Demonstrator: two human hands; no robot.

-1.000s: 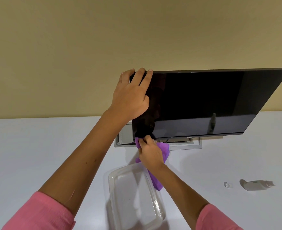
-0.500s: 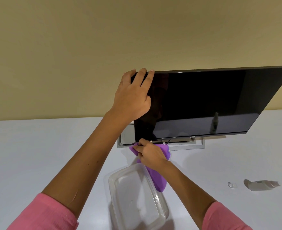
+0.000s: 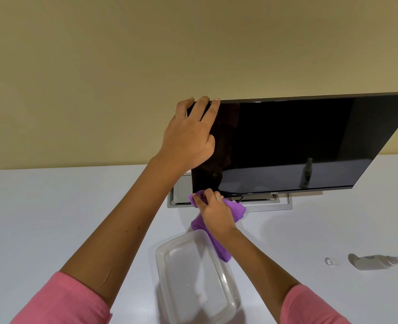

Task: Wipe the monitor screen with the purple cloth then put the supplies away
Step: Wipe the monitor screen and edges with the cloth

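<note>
my right hand (image 3: 216, 212) was curled round the purple cloth (image 3: 236, 210), pinching a bunched wad of it against the bottom left corner of the monitor (image 3: 298, 141), right where the screen met its lower edge. the rest of the cloth trailed down under my wrist, its tail hanging over the far rim of the clear plastic container (image 3: 160, 260). my left hand (image 3: 191, 134) lay over the monitor's top left corner, fingers straight across the front with the tips at the upper edge, bracing the panel so it would not rock.

to do this stroke well, i judged i should keep the left hand firm while the right worked, press lightly with a flat pad of cloth instead of a tight knot, and sweep along the bottom edge toward the right in overlapping passes. i would also gather the loose tail so it stopped dragging.

the screen was off, glossy black, tilted back on a grey rectangular stand (image 3: 284, 203), and it mirrored the white table (image 3: 52, 218). i could not tell from here whether smears remained. to the right on the table, well apart from the monitor, lay a small spray bottle (image 3: 375, 261) on its side with 1 clear cap (image 3: 328, 260) just beside it. both were yet to be put away.
</note>
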